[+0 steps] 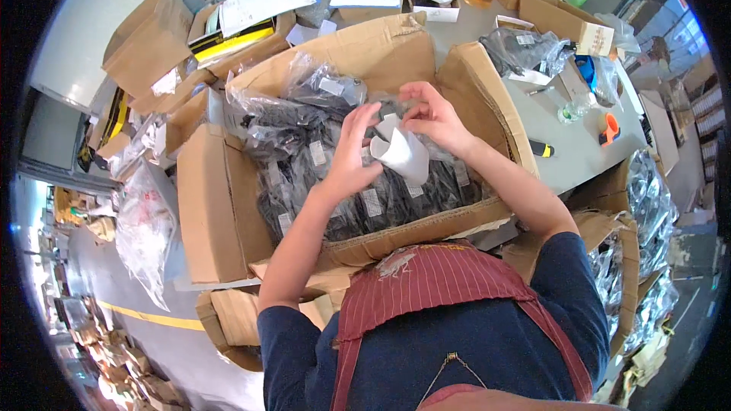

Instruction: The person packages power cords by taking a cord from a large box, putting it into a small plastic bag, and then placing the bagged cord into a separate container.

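Note:
Both my hands are over a large open cardboard box [209, 202]. Between them is a curled white sheet [405, 155], which looks like paper or a strip of labels. My left hand [352, 154] curves around the sheet's left side, thumb below and fingers above. At the sheet's upper right edge, the fingers of my right hand [435, 120] are bent together in a pinch. Beneath lie several black items in clear plastic bags [373, 202] with small white labels; their kind cannot be made out. A bagged item [327, 85] rests higher at the back of the box.
Clipboards with papers [266, 6] and small cartons [560, 19] line the back. On the grey table [560, 171] at right are a bagged black item [525, 49], an orange-and-black tool [609, 129] and a yellow-and-black handle [541, 149]. Boxes of bagged goods [647, 213] stand at lower right.

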A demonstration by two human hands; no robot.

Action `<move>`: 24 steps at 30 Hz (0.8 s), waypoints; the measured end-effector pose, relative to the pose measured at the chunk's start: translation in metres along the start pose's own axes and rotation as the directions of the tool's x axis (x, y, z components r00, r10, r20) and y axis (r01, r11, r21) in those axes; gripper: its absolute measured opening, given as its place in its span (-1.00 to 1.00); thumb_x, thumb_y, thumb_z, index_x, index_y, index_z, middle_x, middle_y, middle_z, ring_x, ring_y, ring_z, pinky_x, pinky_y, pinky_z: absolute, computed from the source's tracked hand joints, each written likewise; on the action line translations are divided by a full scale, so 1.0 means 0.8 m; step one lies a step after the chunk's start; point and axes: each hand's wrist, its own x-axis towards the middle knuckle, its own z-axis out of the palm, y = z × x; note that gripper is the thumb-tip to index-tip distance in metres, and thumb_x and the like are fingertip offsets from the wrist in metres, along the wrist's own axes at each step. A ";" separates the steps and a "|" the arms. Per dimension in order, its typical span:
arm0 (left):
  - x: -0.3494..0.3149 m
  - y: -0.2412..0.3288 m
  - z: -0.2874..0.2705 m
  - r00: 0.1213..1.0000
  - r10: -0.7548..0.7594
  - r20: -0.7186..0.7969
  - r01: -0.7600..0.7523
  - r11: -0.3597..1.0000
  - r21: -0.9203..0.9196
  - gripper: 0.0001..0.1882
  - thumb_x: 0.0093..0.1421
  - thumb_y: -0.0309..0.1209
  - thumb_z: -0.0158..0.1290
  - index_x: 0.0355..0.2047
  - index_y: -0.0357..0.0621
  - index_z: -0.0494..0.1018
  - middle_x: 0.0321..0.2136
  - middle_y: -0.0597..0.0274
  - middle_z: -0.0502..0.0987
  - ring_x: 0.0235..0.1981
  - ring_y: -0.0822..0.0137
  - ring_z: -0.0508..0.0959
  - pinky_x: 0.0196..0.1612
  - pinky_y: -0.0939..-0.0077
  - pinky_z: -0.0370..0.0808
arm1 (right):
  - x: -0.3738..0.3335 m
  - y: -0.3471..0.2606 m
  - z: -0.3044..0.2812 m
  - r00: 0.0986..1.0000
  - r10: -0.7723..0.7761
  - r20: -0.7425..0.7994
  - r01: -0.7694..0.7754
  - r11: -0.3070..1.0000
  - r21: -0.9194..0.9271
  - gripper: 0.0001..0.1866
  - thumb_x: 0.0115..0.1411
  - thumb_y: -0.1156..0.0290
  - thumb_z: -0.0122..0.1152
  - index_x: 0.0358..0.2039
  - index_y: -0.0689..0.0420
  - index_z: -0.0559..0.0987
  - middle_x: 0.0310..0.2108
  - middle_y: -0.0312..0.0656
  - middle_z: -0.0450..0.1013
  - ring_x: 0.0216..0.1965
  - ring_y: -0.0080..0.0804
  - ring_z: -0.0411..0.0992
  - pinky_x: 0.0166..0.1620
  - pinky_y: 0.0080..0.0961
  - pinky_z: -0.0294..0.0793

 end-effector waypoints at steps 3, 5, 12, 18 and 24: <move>-0.008 -0.044 0.010 0.963 -0.268 -0.009 0.241 0.880 -0.410 -0.13 -0.02 -0.61 0.15 0.32 -0.04 0.08 0.19 0.02 0.23 0.10 0.18 0.42 0.04 0.26 0.46 | 0.001 0.008 0.003 0.992 0.123 0.029 -0.123 0.992 -0.017 -0.35 0.00 0.71 0.20 0.15 0.14 0.29 0.04 -0.17 0.31 -0.21 -0.49 0.47 -0.13 -0.52 0.49; -0.005 -0.065 0.009 0.941 -0.339 -0.001 0.303 0.841 -0.449 -0.23 0.04 -0.55 0.18 0.27 -0.09 0.15 0.13 0.06 0.33 0.01 0.24 0.48 -0.03 0.34 0.50 | 0.004 0.018 -0.003 0.982 0.173 0.069 -0.168 0.983 -0.071 -0.36 -0.01 0.67 0.24 0.13 0.15 0.32 0.02 -0.17 0.34 -0.23 -0.49 0.47 -0.15 -0.51 0.49; -0.011 -0.093 0.016 0.922 -0.351 0.166 0.313 0.925 0.216 -0.75 0.08 -0.51 0.15 -0.19 -0.25 0.55 -0.36 0.17 0.64 -0.35 0.46 0.59 -0.21 0.54 0.52 | 0.000 0.030 -0.008 0.889 0.335 0.314 -0.092 0.800 -0.593 -0.40 -0.04 0.44 0.38 0.06 0.17 0.43 -0.06 -0.15 0.46 -0.20 -0.43 0.47 -0.07 -0.48 0.47; -0.002 -0.059 0.018 0.983 -0.178 -0.050 0.179 0.984 0.017 -0.80 0.13 -0.56 0.09 -0.21 -0.27 0.57 -0.36 0.18 0.64 -0.38 0.50 0.57 -0.26 0.58 0.49 | -0.001 0.007 0.009 0.861 0.329 0.389 -0.146 0.891 -0.431 -0.47 0.06 0.35 0.37 0.04 0.16 0.45 -0.10 -0.17 0.49 -0.14 -0.40 0.46 -0.02 -0.46 0.43; 0.000 -0.052 0.005 0.971 -0.238 -0.030 0.205 0.889 -0.410 -0.75 0.12 -0.64 0.05 -0.16 -0.29 0.54 -0.26 0.17 0.64 -0.23 0.42 0.60 -0.12 0.54 0.50 | -0.001 0.005 0.006 0.966 0.067 0.248 0.102 0.785 -0.611 -0.73 0.13 0.30 0.29 -0.23 0.19 0.58 -0.42 0.01 0.54 -0.39 -0.16 0.56 -0.30 -0.33 0.50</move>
